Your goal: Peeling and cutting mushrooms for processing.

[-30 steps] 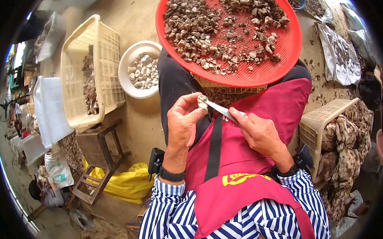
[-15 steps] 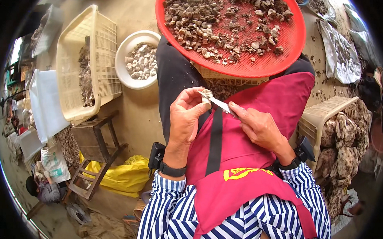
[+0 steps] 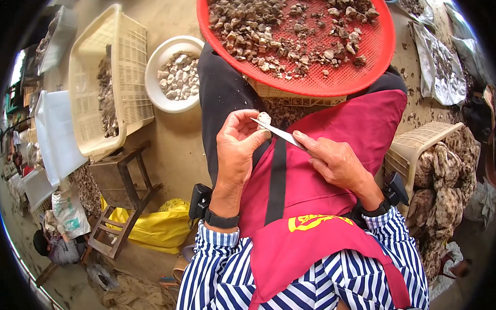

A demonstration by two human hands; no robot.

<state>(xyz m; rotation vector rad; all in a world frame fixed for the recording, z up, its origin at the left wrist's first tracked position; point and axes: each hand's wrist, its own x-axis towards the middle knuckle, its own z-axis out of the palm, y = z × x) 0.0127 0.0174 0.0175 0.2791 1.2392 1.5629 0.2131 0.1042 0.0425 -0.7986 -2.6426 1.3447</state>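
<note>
Between the thumb and fingers of my left hand (image 3: 236, 152) is a small whitish lump (image 3: 264, 118), pinched over my lap. My right hand (image 3: 340, 162) grips a knife (image 3: 284, 135), its pale narrow blade pointing left and lying across the lump. The handle is mostly hidden in my fingers. Beyond my hands, a round red mesh tray (image 3: 365, 74) holds many rough brown and grey lumps (image 3: 249, 29). To its left stands a white bowl (image 3: 153, 71) with paler pieces (image 3: 178, 78) in it.
A cream plastic crate (image 3: 133, 66) with dark lumps is at the left, near a wooden chair (image 3: 115, 181) and a yellow bag (image 3: 157, 226). Another crate (image 3: 417, 143), at the right, has large brownish clumps (image 3: 440, 197) by it. A person (image 3: 63, 249) appears far left.
The lump has turned in my left fingers and shows a whiter face. The knife blade has slid a little left across it. The whole view has shifted slightly.
</note>
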